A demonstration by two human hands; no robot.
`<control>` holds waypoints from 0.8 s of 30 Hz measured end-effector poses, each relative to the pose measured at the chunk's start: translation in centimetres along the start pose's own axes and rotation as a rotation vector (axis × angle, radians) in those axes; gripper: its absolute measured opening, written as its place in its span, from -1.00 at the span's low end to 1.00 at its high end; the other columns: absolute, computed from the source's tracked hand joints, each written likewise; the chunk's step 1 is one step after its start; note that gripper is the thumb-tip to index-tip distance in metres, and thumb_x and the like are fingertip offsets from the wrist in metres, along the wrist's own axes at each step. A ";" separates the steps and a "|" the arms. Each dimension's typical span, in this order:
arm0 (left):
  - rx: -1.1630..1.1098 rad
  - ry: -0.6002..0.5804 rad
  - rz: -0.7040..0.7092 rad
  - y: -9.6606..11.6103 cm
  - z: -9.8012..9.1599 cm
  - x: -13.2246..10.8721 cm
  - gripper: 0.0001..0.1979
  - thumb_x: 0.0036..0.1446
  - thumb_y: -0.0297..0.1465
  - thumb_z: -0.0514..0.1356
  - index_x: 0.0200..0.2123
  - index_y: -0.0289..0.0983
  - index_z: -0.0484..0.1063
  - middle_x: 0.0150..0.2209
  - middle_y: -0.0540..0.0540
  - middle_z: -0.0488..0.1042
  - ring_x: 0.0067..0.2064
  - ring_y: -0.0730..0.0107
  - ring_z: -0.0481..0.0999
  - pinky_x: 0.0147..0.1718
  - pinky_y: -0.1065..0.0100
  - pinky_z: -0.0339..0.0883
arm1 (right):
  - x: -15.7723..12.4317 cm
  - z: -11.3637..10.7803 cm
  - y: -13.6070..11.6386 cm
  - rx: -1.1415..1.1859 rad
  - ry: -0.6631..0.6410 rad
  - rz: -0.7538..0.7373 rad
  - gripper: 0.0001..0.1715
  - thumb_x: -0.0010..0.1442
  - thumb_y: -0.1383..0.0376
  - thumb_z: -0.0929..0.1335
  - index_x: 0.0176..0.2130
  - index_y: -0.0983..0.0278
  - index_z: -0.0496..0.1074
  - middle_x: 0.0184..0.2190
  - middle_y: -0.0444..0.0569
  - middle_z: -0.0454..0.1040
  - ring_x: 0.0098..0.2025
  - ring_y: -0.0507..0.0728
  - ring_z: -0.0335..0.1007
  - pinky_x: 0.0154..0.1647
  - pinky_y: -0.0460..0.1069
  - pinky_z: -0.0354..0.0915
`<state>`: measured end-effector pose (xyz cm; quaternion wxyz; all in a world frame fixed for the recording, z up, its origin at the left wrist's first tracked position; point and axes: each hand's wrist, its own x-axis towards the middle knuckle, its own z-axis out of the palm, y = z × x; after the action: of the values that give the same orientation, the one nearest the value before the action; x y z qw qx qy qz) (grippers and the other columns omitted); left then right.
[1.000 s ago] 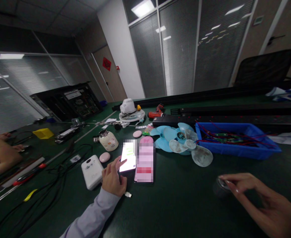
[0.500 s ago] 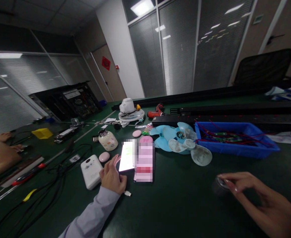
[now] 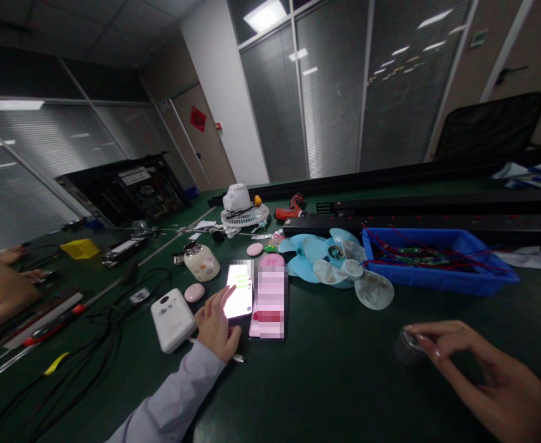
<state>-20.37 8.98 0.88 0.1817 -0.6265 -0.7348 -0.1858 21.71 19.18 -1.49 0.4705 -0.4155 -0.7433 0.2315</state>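
Observation:
My left hand (image 3: pixel 218 325) lies over the lower left edge of a lit phone (image 3: pixel 241 298), index finger stretched onto its screen. Nothing is held in that hand. Right beside this phone is a second one with a pink screen (image 3: pixel 269 301). At the right, my right hand (image 3: pixel 487 369) pinches the top of a small dark grey cylinder (image 3: pixel 409 348) between thumb and fingers; the cylinder stands on the table. Next to my left wrist sit a white power bank (image 3: pixel 173 321) and a pink oval object (image 3: pixel 194 292). A white cable plug pokes out by the wrist.
Blue fan blades (image 3: pixel 316 255) lie beyond the phones, beside a blue bin (image 3: pixel 440 283) of wires and boards. Farther back are a white fan (image 3: pixel 245 213) and red drill (image 3: pixel 291 209). A floral bottle (image 3: pixel 202 261) stands left; another person's arm (image 3: pixel 2 289) rests far left.
My left hand has shifted slightly right, and its index finger now reaches over the phone's screen. The phone's display has changed. My right hand and the cylinder have stayed in place.

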 end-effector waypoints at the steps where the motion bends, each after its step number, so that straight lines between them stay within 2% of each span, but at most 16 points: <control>1: -0.025 -0.018 0.032 0.0 0.0 0.1 -0.26 -0.07 -0.43 0.03 0.26 -0.31 0.00 0.21 -0.29 0.21 0.19 -0.07 0.21 -0.01 0.02 0.09 | 0.0 0.0 0.1 -0.006 -0.052 -0.036 -0.88 0.10 0.18 0.39 -0.37 0.12 0.36 -0.17 -0.09 0.55 -0.12 0.24 0.52 -0.16 0.04 0.46; 3: -0.058 -0.039 0.079 0.1 0.1 0.4 -0.27 -0.06 -0.41 0.01 0.25 -0.31 0.03 0.22 -0.28 0.20 0.19 -0.06 0.21 0.00 0.01 0.05 | 0.0 -0.1 0.3 -0.024 -0.136 -0.082 -0.93 0.17 0.21 0.35 -0.32 0.12 0.34 -0.12 -0.07 0.52 -0.07 0.22 0.49 -0.12 0.04 0.44; 8: -0.085 -0.074 0.122 0.0 0.5 0.9 -0.25 -0.07 -0.39 0.00 0.28 -0.28 0.00 0.23 -0.25 0.23 0.21 -0.03 0.18 0.03 0.00 -0.03 | 0.0 -0.3 0.6 -0.032 -0.128 -0.106 -0.89 0.18 0.18 0.35 -0.32 0.15 0.34 -0.14 -0.05 0.52 -0.11 0.19 0.51 -0.14 0.01 0.46; 16: -0.061 -0.095 0.097 0.0 0.7 1.3 -0.31 0.00 -0.39 -0.04 0.27 -0.25 0.06 0.26 -0.23 0.20 0.20 -0.03 0.21 0.02 -0.04 0.01 | 0.6 -0.1 -0.3 -0.012 -0.086 -0.161 -0.87 0.19 0.19 0.35 -0.37 0.18 0.37 -0.18 -0.03 0.54 -0.16 0.17 0.53 -0.20 -0.02 0.48; 18: -0.053 -0.074 0.051 -0.5 0.4 1.9 -0.31 0.05 -0.37 -0.03 0.29 -0.24 -0.02 0.27 -0.24 0.18 0.21 -0.04 0.20 0.04 -0.06 0.02 | 0.9 -0.1 -0.9 0.001 -0.087 -0.164 -0.87 0.19 0.21 0.34 -0.38 0.19 0.38 -0.20 -0.02 0.55 -0.18 0.17 0.54 -0.22 -0.03 0.49; 21: 0.007 -0.086 -0.110 -1.4 0.1 4.2 -0.33 0.17 -0.25 -0.03 0.30 -0.31 -0.15 0.23 -0.31 0.22 0.22 -0.03 0.22 0.06 -0.04 0.07 | 1.2 -0.2 -1.9 0.025 -0.082 -0.155 -0.86 0.19 0.22 0.34 -0.40 0.19 0.40 -0.22 0.00 0.56 -0.20 0.17 0.55 -0.24 -0.02 0.49; 24: 0.092 -0.156 -0.230 -1.7 0.6 7.3 -0.29 0.17 -0.11 -0.01 0.26 -0.42 -0.07 0.17 -0.41 0.26 0.12 -0.08 0.35 0.00 0.03 0.18 | 1.5 -0.3 -2.8 0.060 -0.067 -0.154 -0.84 0.19 0.23 0.34 -0.43 0.19 0.41 -0.26 -0.01 0.57 -0.22 0.17 0.55 -0.24 0.00 0.49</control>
<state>-23.13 15.33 3.92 0.1298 -0.5420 -0.8213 -0.1222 20.54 18.87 1.43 0.4741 -0.3349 -0.7809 0.2308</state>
